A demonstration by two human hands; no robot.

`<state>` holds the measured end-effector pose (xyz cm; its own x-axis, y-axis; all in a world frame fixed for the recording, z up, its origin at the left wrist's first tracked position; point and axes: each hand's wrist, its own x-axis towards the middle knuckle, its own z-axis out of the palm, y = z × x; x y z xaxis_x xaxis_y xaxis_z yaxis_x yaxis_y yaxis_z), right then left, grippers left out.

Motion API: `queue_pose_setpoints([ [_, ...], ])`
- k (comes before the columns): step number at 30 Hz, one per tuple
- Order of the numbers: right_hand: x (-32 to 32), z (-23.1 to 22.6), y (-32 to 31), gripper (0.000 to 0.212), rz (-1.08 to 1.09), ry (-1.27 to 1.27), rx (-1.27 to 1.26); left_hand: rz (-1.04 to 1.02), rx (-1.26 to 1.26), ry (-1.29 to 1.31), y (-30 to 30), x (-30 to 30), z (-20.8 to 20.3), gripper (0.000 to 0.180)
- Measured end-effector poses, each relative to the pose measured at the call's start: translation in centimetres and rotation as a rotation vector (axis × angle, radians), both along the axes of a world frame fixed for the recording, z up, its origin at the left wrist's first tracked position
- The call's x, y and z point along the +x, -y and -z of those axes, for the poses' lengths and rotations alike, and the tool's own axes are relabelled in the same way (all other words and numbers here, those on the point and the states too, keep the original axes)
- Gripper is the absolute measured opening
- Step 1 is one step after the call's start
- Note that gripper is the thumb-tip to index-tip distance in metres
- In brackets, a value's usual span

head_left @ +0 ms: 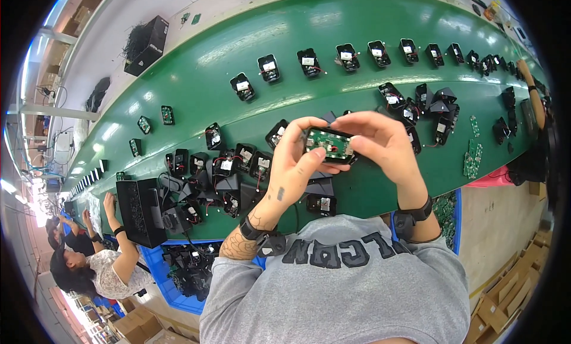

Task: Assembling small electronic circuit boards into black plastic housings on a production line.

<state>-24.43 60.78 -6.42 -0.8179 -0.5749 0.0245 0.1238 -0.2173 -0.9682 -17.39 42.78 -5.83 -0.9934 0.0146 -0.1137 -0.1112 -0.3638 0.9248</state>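
Both my hands hold one small black housing with a green circuit board (329, 144) in it, above the near edge of the green conveyor belt (333, 52). My left hand (295, 162) grips its left end, thumb pressed on the board. My right hand (380, 140) clasps its right end with fingers curled over the top. Black wrist straps sit on both my forearms. Under my hands lie several black housings with red wires (232, 162) and black cover shells (318, 186).
A row of black units (309, 62) runs along the belt's far side. More units and green boards (473, 153) lie at right. A blue bin of black parts (184, 266) sits at lower left beside a seated person (98, 266). Another person's arm (532, 94) reaches in at right. Cardboard boxes (505, 302) stand at lower right.
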Motion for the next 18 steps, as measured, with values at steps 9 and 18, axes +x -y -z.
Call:
queue_pose_setpoints([
  [9,1.1,-1.3,0.7,0.03,-0.042,0.106,0.028,0.032,0.065,-0.041,-0.3,0.2,-0.5,0.038],
  [18,1.6,-2.1,0.6,0.03,0.006,0.062,0.101,-0.109,-0.068,-0.098,-1.8,0.7,-0.3,0.036],
])
